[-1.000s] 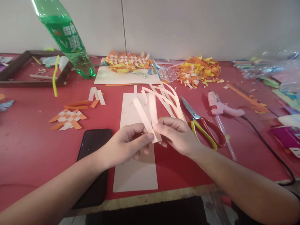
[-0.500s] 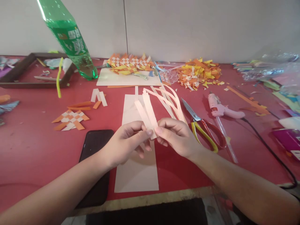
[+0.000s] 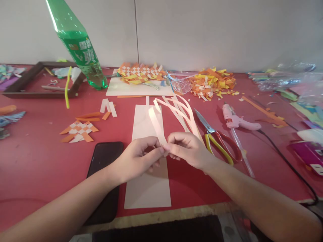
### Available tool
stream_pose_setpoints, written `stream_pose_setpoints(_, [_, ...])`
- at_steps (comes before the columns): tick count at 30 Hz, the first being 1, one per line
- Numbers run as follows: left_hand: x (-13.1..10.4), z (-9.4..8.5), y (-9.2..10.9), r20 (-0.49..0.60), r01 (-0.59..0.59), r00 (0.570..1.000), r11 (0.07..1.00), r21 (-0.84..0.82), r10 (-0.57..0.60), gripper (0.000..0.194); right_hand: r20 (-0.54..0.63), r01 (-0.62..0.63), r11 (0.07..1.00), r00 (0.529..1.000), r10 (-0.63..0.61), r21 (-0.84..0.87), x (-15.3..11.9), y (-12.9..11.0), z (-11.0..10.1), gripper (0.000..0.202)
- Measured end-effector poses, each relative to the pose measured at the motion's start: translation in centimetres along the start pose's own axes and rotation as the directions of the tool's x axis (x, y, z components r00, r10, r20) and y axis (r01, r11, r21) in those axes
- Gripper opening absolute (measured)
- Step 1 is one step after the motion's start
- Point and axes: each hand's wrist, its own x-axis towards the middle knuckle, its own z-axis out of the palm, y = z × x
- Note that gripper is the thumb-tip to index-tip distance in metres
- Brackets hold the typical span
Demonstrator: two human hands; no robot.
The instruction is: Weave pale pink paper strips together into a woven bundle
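Observation:
Between my two hands, above a white sheet of paper (image 3: 148, 188), a pale paper strip (image 3: 155, 126) stands up, gripped at its lower end. My left hand (image 3: 143, 156) pinches that end between thumb and fingers. From the other side my right hand (image 3: 188, 149) pinches the same spot, its thumb meeting the left thumb. Long pale strips (image 3: 190, 116) loop up from behind the right hand and bend over at the top. Left of the hands lies a woven orange-and-white paper piece (image 3: 80, 130), with loose short strips (image 3: 108, 107) beside it.
A black phone (image 3: 104, 161) lies under my left forearm. To the right are scissors (image 3: 214, 134) and a pink glue gun (image 3: 239, 121) with a cord. Farther back stand a green bottle (image 3: 85, 53), a dark frame (image 3: 37, 95) and a heap of orange and yellow scraps (image 3: 212, 82).
Two strips stood apart between my hands; now one shows upright, the two seemingly brought together. My hands have closed in on the lower end. The view has shifted slightly.

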Motion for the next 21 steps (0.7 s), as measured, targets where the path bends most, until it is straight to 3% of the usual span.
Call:
stream_pose_setpoints(4, [0.1,-0.3,-0.4,-0.013,-0.075,0.997,0.997,0.015,0.076,0.027,0.009,-0.036,0.998,0.999,0.037,-0.044,0.0,0.0,0.1,0.029])
stream_pose_setpoints(9, [0.3,-0.5,-0.7,-0.064,-0.112,0.991,0.989,0.100,0.119,0.040,0.003,-0.018,0.998,1.000,0.018,0.063,0.2,0.3,0.1,0.024])
stream_pose_setpoints(12, [0.2,-0.3,-0.6,0.097,-0.073,0.994,0.984,0.165,0.058,0.038,-0.026,0.000,0.991,1.000,0.003,0.134,0.6,0.8,-0.2,0.030])
stream_pose_setpoints(15, [0.0,0.0,-0.4,0.282,-0.035,0.959,0.967,0.253,-0.039,0.038,-0.085,0.024,0.986,0.996,-0.010,0.164,1.0,0.9,-0.1,0.028])
stream_pose_setpoints(21, [-0.1,0.0,-0.2,0.314,0.008,0.946,0.970,0.241,-0.086,0.039,-0.067,-0.003,0.955,0.997,0.024,0.297,1.9,-2.3,-0.7,0.018])
